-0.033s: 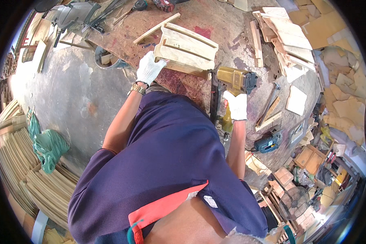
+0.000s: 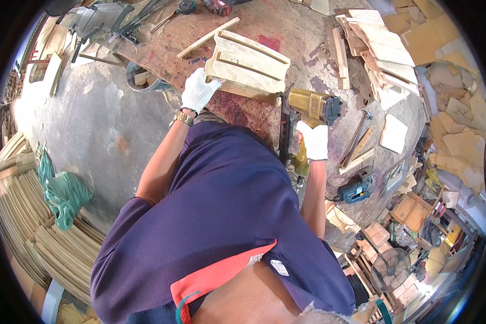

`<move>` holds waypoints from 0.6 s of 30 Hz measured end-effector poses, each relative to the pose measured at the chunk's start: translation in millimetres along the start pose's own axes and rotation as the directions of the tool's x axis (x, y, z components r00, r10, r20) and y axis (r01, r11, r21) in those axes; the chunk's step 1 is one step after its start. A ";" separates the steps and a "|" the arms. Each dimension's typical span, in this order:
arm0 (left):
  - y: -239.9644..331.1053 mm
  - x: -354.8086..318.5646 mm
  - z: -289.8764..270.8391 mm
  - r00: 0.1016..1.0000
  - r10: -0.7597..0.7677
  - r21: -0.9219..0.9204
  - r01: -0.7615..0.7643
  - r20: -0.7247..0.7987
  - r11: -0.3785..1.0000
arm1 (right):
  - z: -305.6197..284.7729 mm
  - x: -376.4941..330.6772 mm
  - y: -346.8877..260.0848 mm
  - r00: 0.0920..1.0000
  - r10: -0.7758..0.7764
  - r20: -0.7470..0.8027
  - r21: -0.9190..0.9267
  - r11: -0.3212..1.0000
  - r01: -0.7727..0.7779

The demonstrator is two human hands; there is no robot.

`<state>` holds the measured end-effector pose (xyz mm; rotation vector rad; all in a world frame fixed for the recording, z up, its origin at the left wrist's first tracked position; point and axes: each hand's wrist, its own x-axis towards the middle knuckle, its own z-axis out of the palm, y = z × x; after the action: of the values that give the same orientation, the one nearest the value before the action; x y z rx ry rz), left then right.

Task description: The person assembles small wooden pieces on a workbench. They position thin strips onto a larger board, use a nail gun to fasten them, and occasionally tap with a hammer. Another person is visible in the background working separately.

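A white glove covers my left hand (image 2: 198, 92), which is closed on the near left end of a pale wooden assembly (image 2: 248, 63). Two raised strips run along the top of this piece, and it rests on the worktable. In my gloved right hand (image 2: 314, 140) is the grip of a brass-coloured nail gun (image 2: 309, 105). The gun's nose touches or nearly touches the assembly's near right corner, and its dark magazine (image 2: 284, 132) reaches back toward my body. My left fingertips are partly hidden behind the wood's edge.
A loose wooden strip (image 2: 208, 38) lies behind the assembly. To the right are stacked shaped boards (image 2: 386, 46), a hammer (image 2: 356, 135) and a blue jigsaw (image 2: 356, 189). A bucket of offcuts (image 2: 140, 78) stands left, below the table edge. A fan (image 2: 390, 269) is lower right.
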<state>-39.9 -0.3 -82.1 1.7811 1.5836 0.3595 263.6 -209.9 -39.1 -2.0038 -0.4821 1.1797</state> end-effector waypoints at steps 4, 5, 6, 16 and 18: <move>-0.2 7.5 2.0 0.997 0.059 -0.016 -0.060 -0.059 0.998 | -0.2 -2.4 -3.9 0.997 -0.071 -0.010 -0.035 0.997 0.071; -0.1 8.1 2.1 0.996 0.064 -0.036 -0.067 -0.069 0.997 | -1.3 -4.2 -5.6 0.997 -0.074 -0.016 -0.046 0.996 0.074; 0.1 7.7 2.2 0.995 0.068 -0.055 -0.073 -0.078 0.996 | -3.1 -7.9 -6.8 0.997 -0.082 -0.001 -0.030 0.996 0.082; 10.1 5.1 -4.2 0.997 0.060 -0.044 -0.063 -0.055 0.997 | -5.7 -10.4 -5.0 0.974 -0.129 0.183 -0.107 0.983 0.151; 10.1 5.0 -3.8 0.997 0.059 -0.041 -0.062 -0.055 0.997 | -1.3 -9.3 -9.2 0.987 -0.057 0.151 -0.210 0.974 0.088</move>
<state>-33.7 5.7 -73.9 1.8038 1.5499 0.4699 260.5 -210.4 -26.3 -2.0706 -0.7798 1.2775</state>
